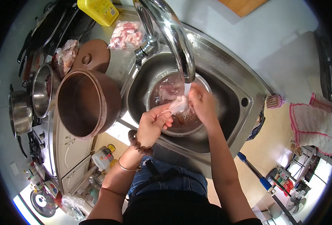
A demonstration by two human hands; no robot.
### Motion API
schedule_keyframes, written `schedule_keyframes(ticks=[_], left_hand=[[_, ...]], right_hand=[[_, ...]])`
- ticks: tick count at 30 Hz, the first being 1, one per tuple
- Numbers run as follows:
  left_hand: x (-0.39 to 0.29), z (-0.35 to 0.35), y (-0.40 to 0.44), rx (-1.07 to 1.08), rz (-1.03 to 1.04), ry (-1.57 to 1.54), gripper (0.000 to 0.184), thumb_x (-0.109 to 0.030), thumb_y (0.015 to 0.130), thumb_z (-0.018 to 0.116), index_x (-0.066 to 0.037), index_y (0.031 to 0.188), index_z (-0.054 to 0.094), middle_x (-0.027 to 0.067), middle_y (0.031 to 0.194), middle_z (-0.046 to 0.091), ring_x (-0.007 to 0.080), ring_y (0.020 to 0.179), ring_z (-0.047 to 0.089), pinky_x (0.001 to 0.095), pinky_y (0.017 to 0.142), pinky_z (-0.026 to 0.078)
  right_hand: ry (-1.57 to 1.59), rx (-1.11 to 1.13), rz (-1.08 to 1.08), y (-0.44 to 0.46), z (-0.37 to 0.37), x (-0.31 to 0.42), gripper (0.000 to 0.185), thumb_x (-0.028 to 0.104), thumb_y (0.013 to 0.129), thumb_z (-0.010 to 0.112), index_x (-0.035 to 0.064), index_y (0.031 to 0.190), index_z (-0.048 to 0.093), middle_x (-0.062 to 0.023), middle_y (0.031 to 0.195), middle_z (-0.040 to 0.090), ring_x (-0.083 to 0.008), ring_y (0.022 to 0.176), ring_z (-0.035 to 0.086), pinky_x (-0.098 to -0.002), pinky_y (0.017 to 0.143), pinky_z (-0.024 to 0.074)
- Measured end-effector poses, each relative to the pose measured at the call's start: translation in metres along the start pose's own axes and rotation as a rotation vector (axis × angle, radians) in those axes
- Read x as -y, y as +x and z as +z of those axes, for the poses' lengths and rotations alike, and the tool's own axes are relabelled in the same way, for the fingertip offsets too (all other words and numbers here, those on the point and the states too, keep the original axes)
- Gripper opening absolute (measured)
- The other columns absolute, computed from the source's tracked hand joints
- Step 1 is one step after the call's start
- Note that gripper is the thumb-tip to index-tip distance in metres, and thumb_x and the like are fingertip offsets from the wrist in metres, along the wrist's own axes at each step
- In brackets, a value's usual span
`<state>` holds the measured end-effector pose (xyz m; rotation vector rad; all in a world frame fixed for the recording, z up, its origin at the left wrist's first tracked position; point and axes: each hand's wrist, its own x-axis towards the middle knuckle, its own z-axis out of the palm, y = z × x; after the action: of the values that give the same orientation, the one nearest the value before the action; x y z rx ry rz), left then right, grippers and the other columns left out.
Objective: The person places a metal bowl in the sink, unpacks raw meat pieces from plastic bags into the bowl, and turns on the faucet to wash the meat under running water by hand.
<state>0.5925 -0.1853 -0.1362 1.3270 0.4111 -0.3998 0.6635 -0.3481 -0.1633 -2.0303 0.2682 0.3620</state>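
Note:
Over the sink, my left hand (154,122) is closed on a piece of pale raw meat (179,104), pinched between thumb and fingers. Water runs from the curved chrome faucet (184,60) onto the area between my hands. My right hand (202,102) is beside the stream, close to the meat's far end, with its fingers curled; whether they hold anything is hidden. Below both hands a round metal basin (151,93) stands in the sink (229,108). Reddish, bubbly water and darker pieces show in it.
Left of the sink stands a brown clay pot (111,101), its lid (98,52) behind it. A bag of cut raw meat (126,34) lies near the faucet base, by a yellow bottle (98,11). Metal bowls (42,90) and a saucepan (20,112) are farther left.

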Motion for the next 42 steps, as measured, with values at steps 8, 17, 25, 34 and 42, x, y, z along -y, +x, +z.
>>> schedule_keyframes(ticks=[8,17,25,34,42], left_hand=[[0.003,0.008,0.004,-0.02,0.187,0.236,0.033,0.008,0.082,0.046,0.002,0.114,0.054,0.0098,0.08,0.063,0.0101,0.072,0.058,0.0227,0.067,0.048],[-0.006,0.011,0.013,0.043,0.36,0.397,0.035,-0.006,0.082,0.056,0.0,0.116,0.051,0.0142,0.08,0.064,0.0165,0.07,0.061,0.0279,0.065,0.048],[-0.024,0.025,0.036,0.116,0.625,0.908,0.028,-0.022,0.081,0.058,-0.007,0.104,0.058,0.0172,0.078,0.061,0.0347,0.069,0.059,0.0403,0.059,0.046],[-0.01,-0.03,0.033,0.141,0.513,0.913,0.018,-0.016,0.086,0.049,-0.002,0.082,0.06,0.0176,0.072,0.06,0.0346,0.068,0.059,0.0399,0.061,0.046],[-0.003,-0.007,0.025,0.017,0.63,0.709,0.051,-0.002,0.078,0.058,-0.006,0.125,0.04,0.017,0.091,0.06,0.0317,0.091,0.058,0.0338,0.081,0.046]], right_hand=[[0.329,0.255,-0.287,-0.022,0.019,0.006,0.019,0.013,0.084,0.057,-0.0001,0.098,0.057,-0.0034,0.076,0.06,-0.0086,0.072,0.055,-0.0226,0.065,0.0434],[0.244,-0.111,-0.114,-0.02,0.017,0.007,0.029,0.024,0.09,0.045,-0.0011,0.091,0.059,-0.0131,0.075,0.063,-0.0189,0.067,0.061,-0.0313,0.06,0.0457],[0.096,-0.288,-0.188,-0.027,0.012,0.015,0.028,0.026,0.091,0.044,0.003,0.092,0.059,-0.0155,0.075,0.06,-0.0267,0.069,0.06,-0.0339,0.062,0.0449],[-0.231,-0.542,-0.197,-0.005,-0.012,-0.003,0.039,0.032,0.092,0.039,0.0018,0.076,0.057,-0.0163,0.06,0.056,-0.03,0.052,0.054,-0.0376,0.053,0.0414],[0.293,-0.313,0.062,0.0,-0.005,-0.027,0.045,0.039,0.092,0.042,0.0033,0.065,0.052,-0.0016,0.053,0.05,-0.0091,0.043,0.044,-0.0226,0.039,0.0344]])
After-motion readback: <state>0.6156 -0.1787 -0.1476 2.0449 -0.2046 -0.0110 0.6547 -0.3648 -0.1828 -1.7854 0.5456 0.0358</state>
